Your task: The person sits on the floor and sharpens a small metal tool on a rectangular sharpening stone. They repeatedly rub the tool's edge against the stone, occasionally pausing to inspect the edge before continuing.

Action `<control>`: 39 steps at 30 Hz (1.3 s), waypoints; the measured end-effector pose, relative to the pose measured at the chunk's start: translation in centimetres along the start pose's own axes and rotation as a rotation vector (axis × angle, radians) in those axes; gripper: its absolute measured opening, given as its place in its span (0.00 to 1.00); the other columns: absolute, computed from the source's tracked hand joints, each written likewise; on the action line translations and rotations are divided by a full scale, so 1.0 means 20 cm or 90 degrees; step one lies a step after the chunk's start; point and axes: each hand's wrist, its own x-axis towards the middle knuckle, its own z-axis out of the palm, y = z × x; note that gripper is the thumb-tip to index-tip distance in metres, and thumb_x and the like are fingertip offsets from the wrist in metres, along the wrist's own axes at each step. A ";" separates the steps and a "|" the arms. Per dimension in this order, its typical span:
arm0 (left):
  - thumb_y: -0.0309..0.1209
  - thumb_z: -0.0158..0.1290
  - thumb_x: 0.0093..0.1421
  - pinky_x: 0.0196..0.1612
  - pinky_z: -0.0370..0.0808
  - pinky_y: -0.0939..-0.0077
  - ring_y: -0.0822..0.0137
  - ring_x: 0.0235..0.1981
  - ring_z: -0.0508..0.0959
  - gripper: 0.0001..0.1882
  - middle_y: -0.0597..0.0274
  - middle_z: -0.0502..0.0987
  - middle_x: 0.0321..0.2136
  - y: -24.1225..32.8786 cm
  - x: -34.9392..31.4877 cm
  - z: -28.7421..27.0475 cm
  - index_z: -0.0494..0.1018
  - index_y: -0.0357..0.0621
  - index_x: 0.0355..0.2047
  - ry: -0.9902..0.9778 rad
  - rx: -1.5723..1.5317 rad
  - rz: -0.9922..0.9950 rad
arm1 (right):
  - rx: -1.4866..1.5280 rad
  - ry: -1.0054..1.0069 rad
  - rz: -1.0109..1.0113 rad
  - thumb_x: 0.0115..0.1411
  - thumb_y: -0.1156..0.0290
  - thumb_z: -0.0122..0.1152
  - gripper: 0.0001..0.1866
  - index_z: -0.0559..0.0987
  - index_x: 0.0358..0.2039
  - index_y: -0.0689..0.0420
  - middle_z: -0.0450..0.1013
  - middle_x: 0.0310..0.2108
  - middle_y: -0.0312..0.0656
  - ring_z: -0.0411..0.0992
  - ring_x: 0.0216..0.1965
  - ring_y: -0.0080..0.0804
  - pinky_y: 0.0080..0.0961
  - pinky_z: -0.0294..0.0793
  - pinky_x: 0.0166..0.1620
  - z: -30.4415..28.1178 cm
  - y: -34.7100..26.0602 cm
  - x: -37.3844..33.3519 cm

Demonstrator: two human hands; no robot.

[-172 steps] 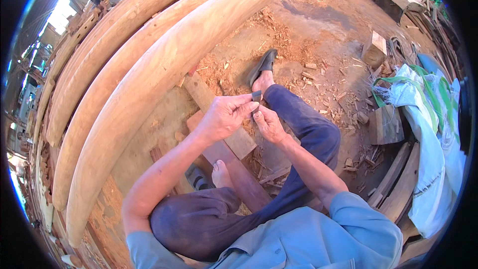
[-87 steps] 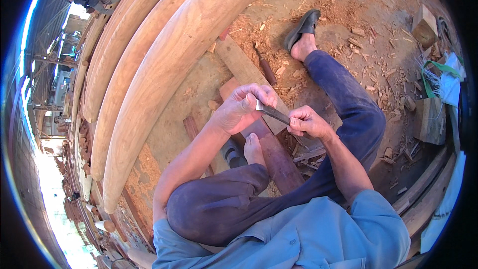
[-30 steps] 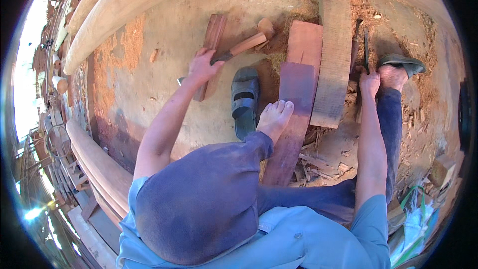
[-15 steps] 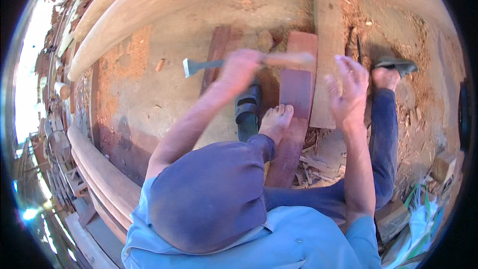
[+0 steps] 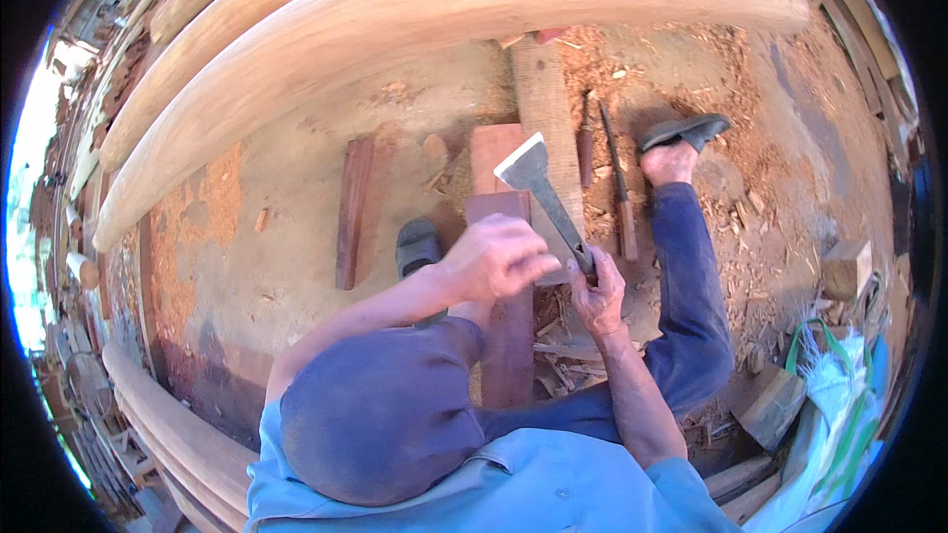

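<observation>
My right hand [image 5: 600, 294] is closed round the socket end of a broad chisel [image 5: 555, 207], whose wide blade points up and to the left. Its wooden handle is hidden from this view. Just left of the chisel, my left hand [image 5: 499, 259] has its fingers curled in; whatever may be inside them is hidden. Below the hands, a short dark reddish block [image 5: 498, 204] lies on a longer reddish plank [image 5: 509, 345]. My left leg reaches to this wood, with the foot mostly covered by my left arm.
A large pale curved timber [image 5: 444, 15] spans the far side. A tan board [image 5: 549, 99] lies beside the plank, with a wooden-handled tool [image 5: 625, 207] farther right. A dark red piece [image 5: 355, 212] and a sandal [image 5: 419, 245] are at left. Shavings litter the floor.
The chisel has passed from my left hand to my right, its blade swinging from pointing left to pointing up-left. My right hand, open before, is now closed. The view has shifted.
</observation>
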 end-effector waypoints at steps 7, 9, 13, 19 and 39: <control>0.32 0.57 0.66 0.37 0.74 0.79 0.76 0.31 0.76 0.15 0.58 0.81 0.31 0.10 0.10 -0.08 0.78 0.34 0.47 0.139 -0.290 -0.286 | 0.010 -0.010 0.028 0.55 0.76 0.67 0.15 0.77 0.44 0.58 0.76 0.34 0.48 0.75 0.35 0.48 0.37 0.74 0.40 -0.02 0.00 -0.05; 0.31 0.57 0.66 0.36 0.73 0.79 0.77 0.31 0.75 0.14 0.57 0.81 0.31 0.12 0.11 -0.08 0.78 0.35 0.48 0.142 -0.280 -0.277 | 0.013 0.007 0.033 0.55 0.76 0.68 0.14 0.77 0.43 0.58 0.76 0.34 0.48 0.75 0.35 0.48 0.37 0.74 0.40 -0.01 0.01 -0.05; 0.29 0.57 0.65 0.33 0.73 0.79 0.76 0.28 0.75 0.13 0.55 0.82 0.31 0.05 0.08 0.00 0.78 0.36 0.48 0.157 -0.256 -0.193 | 0.008 0.000 0.052 0.55 0.76 0.68 0.14 0.78 0.41 0.58 0.75 0.32 0.47 0.75 0.34 0.44 0.34 0.74 0.39 0.01 0.03 -0.06; 0.25 0.55 0.66 0.48 0.75 0.79 0.74 0.44 0.80 0.16 0.58 0.83 0.45 0.10 0.12 -0.01 0.76 0.36 0.53 0.033 -0.216 -0.180 | 0.072 0.010 0.073 0.56 0.78 0.68 0.13 0.77 0.42 0.59 0.74 0.32 0.46 0.75 0.32 0.37 0.28 0.74 0.37 0.03 0.06 -0.06; 0.28 0.52 0.68 0.47 0.81 0.67 0.64 0.46 0.81 0.29 0.51 0.75 0.55 -0.13 -0.08 -0.04 0.59 0.38 0.67 0.504 -0.650 -0.510 | 0.069 -0.143 0.203 0.59 0.73 0.68 0.16 0.76 0.47 0.61 0.77 0.30 0.41 0.73 0.25 0.26 0.23 0.73 0.32 -0.08 -0.01 -0.05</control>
